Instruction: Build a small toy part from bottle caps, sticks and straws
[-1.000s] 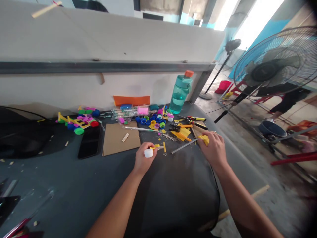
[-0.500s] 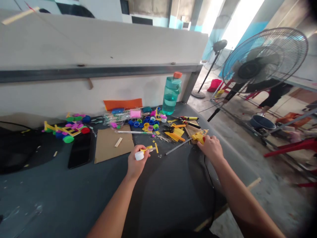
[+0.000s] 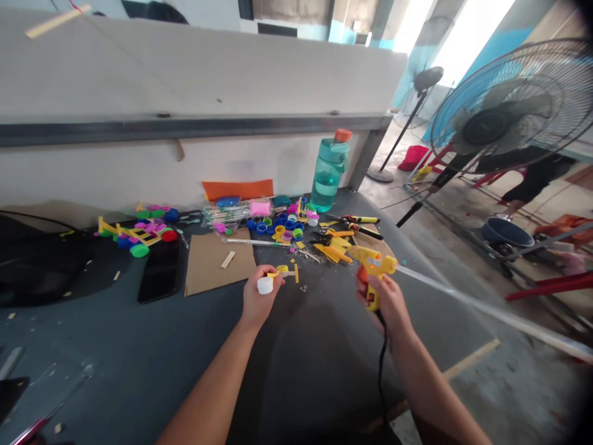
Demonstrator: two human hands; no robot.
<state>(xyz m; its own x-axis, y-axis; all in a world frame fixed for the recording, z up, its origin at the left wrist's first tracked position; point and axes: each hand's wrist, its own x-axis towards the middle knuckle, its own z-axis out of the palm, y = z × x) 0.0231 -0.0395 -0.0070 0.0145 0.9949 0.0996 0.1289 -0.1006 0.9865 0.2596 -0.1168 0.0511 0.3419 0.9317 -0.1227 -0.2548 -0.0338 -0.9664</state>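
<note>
My left hand [image 3: 257,299] is closed on a small assembly of a white bottle cap [image 3: 265,285], a yellow cap and yellow stick pieces, with a yellow crossbar [image 3: 296,273] at its right end. My right hand [image 3: 388,303] grips a yellow hot glue gun [image 3: 374,262] by its handle, the nozzle pointing left. A long clear glue stick [image 3: 463,299] juts from the gun's rear, and its black cord hangs down. Left of the left hand lies a cardboard sheet [image 3: 214,269] with a short wooden stick [image 3: 228,259] on it.
Loose bottle caps [image 3: 278,228], pliers [image 3: 356,219] and yellow scraps [image 3: 332,252] lie at the table's back. A water bottle [image 3: 328,172] stands by the panel. At left are a black phone [image 3: 159,275] and colourful cap models [image 3: 139,232]. A fan [image 3: 486,127] stands right.
My right hand has lifted the glue gun off the table and turned it so the nozzle points left. The left hand keeps its hold; the view has shifted slightly.
</note>
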